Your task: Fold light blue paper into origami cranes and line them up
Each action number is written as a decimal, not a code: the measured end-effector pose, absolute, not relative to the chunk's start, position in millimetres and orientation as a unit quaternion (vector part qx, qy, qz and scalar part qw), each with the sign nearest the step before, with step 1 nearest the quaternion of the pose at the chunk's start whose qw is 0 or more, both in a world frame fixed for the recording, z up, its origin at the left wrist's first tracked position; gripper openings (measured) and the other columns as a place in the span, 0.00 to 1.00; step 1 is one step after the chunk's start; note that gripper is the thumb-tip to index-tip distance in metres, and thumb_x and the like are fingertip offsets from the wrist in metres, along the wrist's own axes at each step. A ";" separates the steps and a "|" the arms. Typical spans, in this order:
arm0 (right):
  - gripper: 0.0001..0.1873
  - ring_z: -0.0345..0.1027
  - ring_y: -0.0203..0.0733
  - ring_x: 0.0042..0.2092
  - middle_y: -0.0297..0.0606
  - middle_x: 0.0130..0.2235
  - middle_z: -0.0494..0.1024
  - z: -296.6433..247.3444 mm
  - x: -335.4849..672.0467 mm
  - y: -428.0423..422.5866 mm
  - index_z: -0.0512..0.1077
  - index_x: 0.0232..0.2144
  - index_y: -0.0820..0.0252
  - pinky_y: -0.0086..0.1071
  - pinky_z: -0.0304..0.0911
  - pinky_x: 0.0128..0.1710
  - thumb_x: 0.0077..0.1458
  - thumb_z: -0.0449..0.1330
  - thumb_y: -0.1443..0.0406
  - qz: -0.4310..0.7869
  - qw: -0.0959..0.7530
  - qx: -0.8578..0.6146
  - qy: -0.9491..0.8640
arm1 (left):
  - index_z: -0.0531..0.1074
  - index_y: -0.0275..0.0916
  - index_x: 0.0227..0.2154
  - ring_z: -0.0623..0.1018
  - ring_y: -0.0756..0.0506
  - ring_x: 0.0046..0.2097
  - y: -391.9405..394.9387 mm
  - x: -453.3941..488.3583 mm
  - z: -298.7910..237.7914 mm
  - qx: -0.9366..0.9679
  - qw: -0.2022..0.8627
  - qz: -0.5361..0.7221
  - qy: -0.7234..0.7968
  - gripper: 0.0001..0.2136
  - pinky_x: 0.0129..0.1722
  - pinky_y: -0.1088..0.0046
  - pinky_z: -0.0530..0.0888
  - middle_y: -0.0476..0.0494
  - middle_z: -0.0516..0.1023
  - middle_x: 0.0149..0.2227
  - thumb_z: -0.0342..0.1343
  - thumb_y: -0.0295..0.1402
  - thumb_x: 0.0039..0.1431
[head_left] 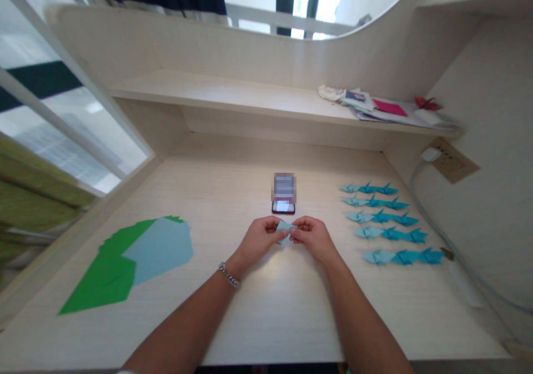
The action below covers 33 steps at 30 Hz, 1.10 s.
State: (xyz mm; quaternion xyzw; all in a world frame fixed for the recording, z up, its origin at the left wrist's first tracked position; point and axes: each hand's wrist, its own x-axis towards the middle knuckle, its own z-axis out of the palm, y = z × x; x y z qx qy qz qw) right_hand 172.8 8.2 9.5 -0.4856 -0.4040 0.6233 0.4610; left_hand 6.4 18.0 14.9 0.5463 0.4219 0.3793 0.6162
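A small folded piece of light blue paper (285, 230) is held up between my two hands, over the middle of the desk. My left hand (264, 234) pinches its left side between thumb and fingers; a chain bracelet sits on that wrist. On the paper's right edge, my right hand (310, 234) closes with thumb and fingertips. Just beyond the hands lies a smartphone (283, 207), its screen lit and partly blurred. The finer folds of the paper are too small to make out.
Several rows of blue folded paper cranes (383, 217) stand at the right. To the left, light blue sheets (162, 249) overlap green sheets (100, 277). A shelf (233, 93) with papers (389, 107) runs across the back. A cable (433, 218) hangs from the wall socket (456, 160).
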 end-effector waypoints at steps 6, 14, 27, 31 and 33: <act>0.15 0.67 0.34 0.22 0.34 0.21 0.75 10.4 174.0 6.9 0.72 0.25 0.63 0.28 0.64 0.24 0.35 0.69 0.60 0.607 0.468 -0.485 -0.421 | 0.73 0.33 0.30 0.74 0.50 0.29 18.4 5.8 12.7 0.552 0.609 0.393 0.412 0.09 0.30 0.74 0.71 0.44 0.77 0.28 0.61 0.33 0.48; 0.14 0.69 0.35 0.23 0.35 0.21 0.76 15.4 172.7 5.1 0.74 0.26 0.62 0.29 0.66 0.25 0.35 0.69 0.61 0.621 0.474 -0.482 -0.397 | 0.75 0.33 0.29 0.73 0.50 0.28 17.3 7.3 19.0 0.549 0.588 0.413 0.427 0.08 0.29 0.75 0.69 0.45 0.76 0.26 0.62 0.32 0.46; 0.14 0.70 0.36 0.25 0.37 0.23 0.77 18.4 171.2 2.8 0.75 0.29 0.64 0.29 0.67 0.27 0.34 0.68 0.66 0.637 0.498 -0.474 -0.350 | 0.77 0.35 0.25 0.74 0.49 0.30 17.8 5.3 17.6 0.572 0.547 0.438 0.427 0.03 0.32 0.74 0.71 0.44 0.78 0.27 0.62 0.29 0.46; 0.12 0.70 0.36 0.25 0.36 0.22 0.77 20.7 171.2 2.4 0.75 0.27 0.64 0.29 0.67 0.27 0.34 0.67 0.67 0.625 0.503 -0.483 -0.352 | 0.77 0.35 0.26 0.74 0.49 0.30 17.1 4.2 17.7 0.591 0.539 0.437 0.412 0.03 0.33 0.73 0.71 0.44 0.78 0.27 0.61 0.30 0.47; 0.12 0.71 0.37 0.25 0.36 0.22 0.77 21.1 171.9 2.6 0.75 0.27 0.63 0.30 0.67 0.27 0.34 0.67 0.67 0.624 0.498 -0.485 -0.357 | 0.77 0.35 0.27 0.75 0.48 0.31 16.9 3.5 18.1 0.603 0.533 0.427 0.412 0.04 0.33 0.73 0.71 0.44 0.78 0.28 0.61 0.31 0.48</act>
